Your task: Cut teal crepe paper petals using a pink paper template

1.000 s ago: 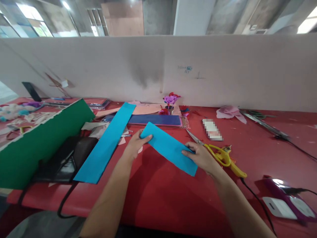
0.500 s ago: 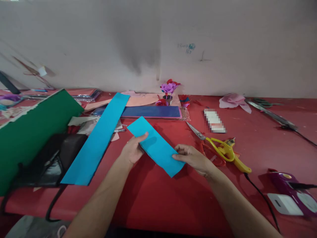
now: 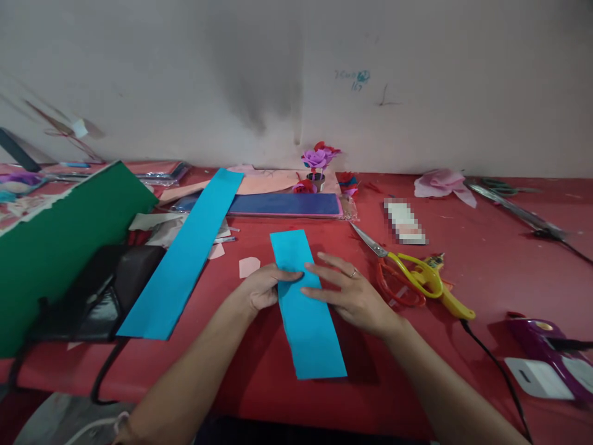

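I see the short blue strip [image 3: 306, 309] lying flat on the red table [image 3: 417, 377], running from near the table's front edge away toward the wall. My left hand [image 3: 265, 289] pinches its left edge about a third of the way down, thumb on top and the other fingers curled at the side. My right hand [image 3: 353, 295] rests on the strip's right edge, fingers spread and extended flat across the paper, a ring on one finger. The two hands nearly meet over the strip. A long blue strip [image 3: 185, 256] lies apart to the left, slanting over a black bag [image 3: 99, 296], with a green sheet [image 3: 60, 241] beyond that. Just right of my right hand lie yellow scissors [image 3: 407, 272] over a red pair [image 3: 401, 293]. A dark blue sheet [image 3: 282, 204] lies further back, near small paper flowers [image 3: 317, 162] by the wall.
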Motion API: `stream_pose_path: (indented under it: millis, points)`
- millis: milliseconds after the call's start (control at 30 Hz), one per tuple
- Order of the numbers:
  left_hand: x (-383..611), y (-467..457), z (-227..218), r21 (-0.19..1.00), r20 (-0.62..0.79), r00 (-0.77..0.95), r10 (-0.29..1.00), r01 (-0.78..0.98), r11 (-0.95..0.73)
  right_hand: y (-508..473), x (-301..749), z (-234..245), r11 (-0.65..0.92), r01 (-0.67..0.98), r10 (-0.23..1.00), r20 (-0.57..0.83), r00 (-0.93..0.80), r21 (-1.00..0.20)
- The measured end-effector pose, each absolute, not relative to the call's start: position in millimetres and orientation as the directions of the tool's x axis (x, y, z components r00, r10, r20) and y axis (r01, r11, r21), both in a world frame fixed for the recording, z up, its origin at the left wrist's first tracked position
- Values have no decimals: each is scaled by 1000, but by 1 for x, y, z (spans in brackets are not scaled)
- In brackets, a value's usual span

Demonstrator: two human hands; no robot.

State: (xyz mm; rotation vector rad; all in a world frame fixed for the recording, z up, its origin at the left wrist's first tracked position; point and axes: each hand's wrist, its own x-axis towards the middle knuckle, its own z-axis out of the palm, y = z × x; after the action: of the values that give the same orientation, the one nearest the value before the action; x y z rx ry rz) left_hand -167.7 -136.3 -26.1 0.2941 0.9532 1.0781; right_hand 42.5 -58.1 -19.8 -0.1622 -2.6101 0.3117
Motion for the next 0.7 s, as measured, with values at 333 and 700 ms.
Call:
stream_pose_path:
  millis: [333, 700]
  points:
    - [-166, -143, -16, 777, -471, 238, 849, -345, 527, -89, 36, -17, 996, -38, -75, 473, -878, 86]
    - [-200, -163, -3, 910, -391, 95, 916, 192, 368, -115, 23, -33, 953, 296, 249, 400, -882, 59]
